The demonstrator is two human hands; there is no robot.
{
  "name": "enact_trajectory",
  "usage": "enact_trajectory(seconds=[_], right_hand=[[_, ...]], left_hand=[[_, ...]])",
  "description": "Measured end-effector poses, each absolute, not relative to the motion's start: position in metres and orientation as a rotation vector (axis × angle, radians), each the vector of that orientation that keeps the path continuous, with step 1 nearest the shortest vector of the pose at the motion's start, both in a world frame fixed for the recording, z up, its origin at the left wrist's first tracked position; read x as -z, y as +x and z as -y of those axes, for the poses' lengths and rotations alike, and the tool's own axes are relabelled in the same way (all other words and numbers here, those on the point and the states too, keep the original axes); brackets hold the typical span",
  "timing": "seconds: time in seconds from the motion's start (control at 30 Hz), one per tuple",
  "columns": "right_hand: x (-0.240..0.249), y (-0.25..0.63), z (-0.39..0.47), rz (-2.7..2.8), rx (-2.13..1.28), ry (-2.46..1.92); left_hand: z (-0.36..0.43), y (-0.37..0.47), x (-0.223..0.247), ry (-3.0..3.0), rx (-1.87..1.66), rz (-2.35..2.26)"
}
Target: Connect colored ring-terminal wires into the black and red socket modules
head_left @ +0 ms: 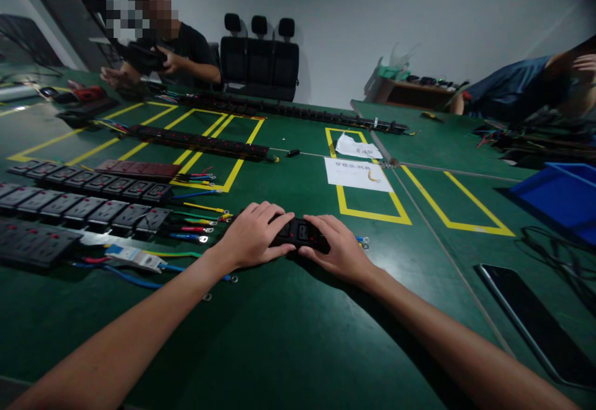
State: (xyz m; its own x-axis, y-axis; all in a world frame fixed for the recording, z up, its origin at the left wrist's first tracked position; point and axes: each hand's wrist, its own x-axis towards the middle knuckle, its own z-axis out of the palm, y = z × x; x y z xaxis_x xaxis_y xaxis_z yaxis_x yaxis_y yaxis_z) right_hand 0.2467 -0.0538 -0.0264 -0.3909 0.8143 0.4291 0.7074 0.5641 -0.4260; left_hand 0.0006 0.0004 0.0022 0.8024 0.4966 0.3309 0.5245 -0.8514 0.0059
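gripped a black strip point(303, 231) on or just above the green table point(279, 335), to the right of the wired strips point(84, 210). clasped one part with the left hand point(254, 236), bending fingers over the top and laying the thumb along the near edge; clasped the other part likewise with the right hand point(339, 248). called, most likely, for even pressure and a level hold, keeping the ring lugs point(365, 240) clear of snags. looked hard and boxy, with squarish sockets, against smooth, faintly glossy green.
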Motion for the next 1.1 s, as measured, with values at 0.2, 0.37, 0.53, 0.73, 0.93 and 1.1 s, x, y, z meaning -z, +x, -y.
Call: enact_trajectory(seconds=[0.2, 0.37, 0.53, 0.73, 0.93, 1.1], right_hand=[[0.0267, 0.2463, 0.0543, 2.215, -0.149, -1.263], [0.0264, 0.2461, 0.0547, 2.239, -0.110, -1.289], [0.0262, 0.2464, 0.0546, 2.236, -0.118, -1.291], [0.0266, 0.2470, 0.0541, 2.235, -0.124, -1.289], [0.0226, 0.2444, 0.0552, 2.191, -0.180, -1.288], [0.0232, 0.2447, 0.0549, 2.195, -0.193, -1.292]], left_hand=[[-0.0016, -0.0013, -0.0025, -2.913, 0.514, 0.825], [-0.0022, -0.0016, -0.0029, -2.916, 0.550, 0.833], [-0.0022, -0.0015, -0.0020, -2.913, 0.549, 0.842], [-0.0029, -0.0007, -0.0010, -2.912, 0.542, 0.845], [-0.0034, -0.0013, -0.0014, -2.909, 0.531, 0.821], [-0.0020, -0.0006, -0.0033, -2.890, 0.478, 0.796]])
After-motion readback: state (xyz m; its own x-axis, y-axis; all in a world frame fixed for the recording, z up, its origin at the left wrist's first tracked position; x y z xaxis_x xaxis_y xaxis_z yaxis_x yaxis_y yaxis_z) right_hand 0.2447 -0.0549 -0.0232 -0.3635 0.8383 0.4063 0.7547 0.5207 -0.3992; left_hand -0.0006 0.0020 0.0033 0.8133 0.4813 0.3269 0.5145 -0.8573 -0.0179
